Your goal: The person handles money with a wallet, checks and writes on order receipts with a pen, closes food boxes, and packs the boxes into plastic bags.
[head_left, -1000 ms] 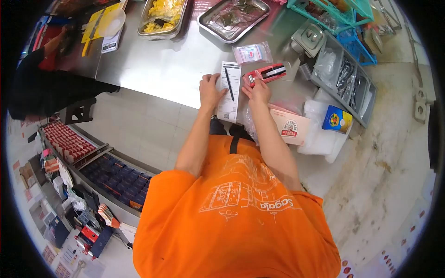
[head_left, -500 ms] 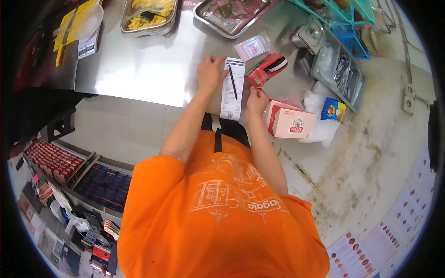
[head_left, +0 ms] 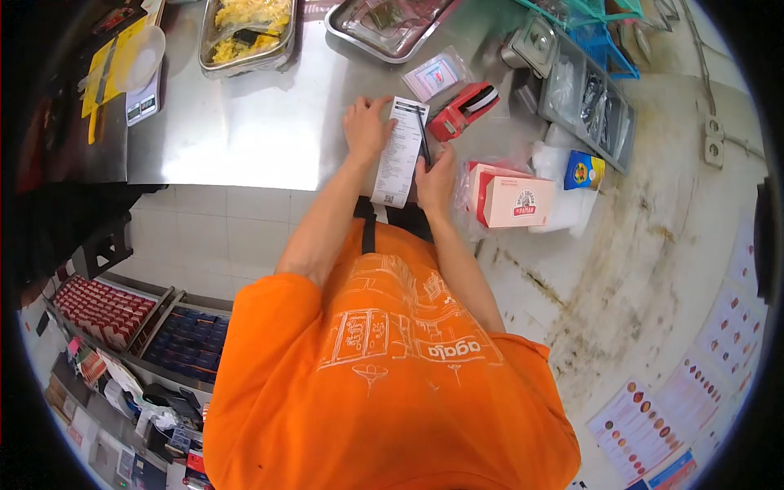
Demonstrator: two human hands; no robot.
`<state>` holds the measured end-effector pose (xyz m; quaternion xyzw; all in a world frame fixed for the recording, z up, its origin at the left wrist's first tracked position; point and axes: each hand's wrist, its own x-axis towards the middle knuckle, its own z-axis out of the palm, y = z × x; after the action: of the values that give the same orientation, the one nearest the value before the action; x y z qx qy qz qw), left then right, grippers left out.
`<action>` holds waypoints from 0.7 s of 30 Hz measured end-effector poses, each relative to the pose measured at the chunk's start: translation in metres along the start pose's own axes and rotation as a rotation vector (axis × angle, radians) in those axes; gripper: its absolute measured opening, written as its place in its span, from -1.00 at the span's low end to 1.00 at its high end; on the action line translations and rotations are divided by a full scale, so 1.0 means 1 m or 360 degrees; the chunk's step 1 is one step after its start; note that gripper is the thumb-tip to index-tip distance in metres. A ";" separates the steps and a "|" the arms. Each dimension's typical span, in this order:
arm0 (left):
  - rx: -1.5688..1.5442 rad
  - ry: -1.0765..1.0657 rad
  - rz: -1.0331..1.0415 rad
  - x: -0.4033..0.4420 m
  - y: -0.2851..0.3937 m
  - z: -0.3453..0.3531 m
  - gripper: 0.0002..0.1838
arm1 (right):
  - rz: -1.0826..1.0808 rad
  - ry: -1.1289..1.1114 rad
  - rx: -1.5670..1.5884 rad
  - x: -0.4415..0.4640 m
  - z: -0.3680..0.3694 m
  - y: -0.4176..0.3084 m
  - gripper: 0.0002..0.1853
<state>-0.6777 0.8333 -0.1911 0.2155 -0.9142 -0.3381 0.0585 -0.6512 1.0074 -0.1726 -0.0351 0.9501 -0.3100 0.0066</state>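
Observation:
A long printed receipt lies lengthwise on the steel table, its lower end at the front edge. My left hand rests at the receipt's left edge, fingers apart and the thumb side touching the paper. Along the receipt's right edge is a slim black pen. My right hand has its fingers closed around the lower end of this pen. A red tape dispenser stands just beyond my right hand. Above the receipt lies a small clear packet with a printed label.
A cream and red box in plastic sits to the right, beside a blue and yellow pack. Metal trays stand at the back, one holding yellow food. A scale is at the left, a grey bin at the right.
My right hand has moved left to the receipt and taken hold of the pen. The pen has shifted from the receipt's middle to its right edge. The receipt is tilted slightly more.

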 end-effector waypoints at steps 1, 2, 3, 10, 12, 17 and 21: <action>0.0011 0.0001 0.0009 0.001 -0.001 0.000 -0.46 | -0.0136 0.0143 -0.0121 0.000 -0.004 -0.003 -0.36; 0.0022 0.0001 0.0017 0.001 -0.003 0.000 -0.47 | 0.0022 0.0001 -0.0076 -0.005 -0.008 -0.007 -0.34; 0.0020 -0.0004 0.0016 0.000 -0.003 0.000 -0.46 | 0.0181 -0.0140 -0.0030 -0.012 -0.014 -0.020 -0.31; 0.0010 -0.0013 0.0084 -0.002 -0.006 0.000 -0.43 | 0.0463 -0.0651 -0.0008 -0.020 0.011 -0.036 -0.19; -0.0044 -0.0017 0.0102 -0.005 -0.007 -0.003 -0.43 | 0.0132 -0.0381 -0.0032 -0.025 0.016 -0.029 -0.20; -0.0242 -0.0203 -0.0015 -0.040 -0.030 -0.015 -0.41 | -0.0184 -0.0061 -0.0195 -0.033 0.008 -0.032 -0.20; -0.0537 -0.0434 -0.0323 -0.062 -0.024 -0.029 -0.42 | -0.0031 -0.0232 0.0026 -0.024 0.020 -0.019 -0.15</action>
<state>-0.6065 0.8267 -0.1819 0.2457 -0.8179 -0.5163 -0.0646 -0.6258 0.9817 -0.1781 -0.0668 0.9441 -0.3143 0.0731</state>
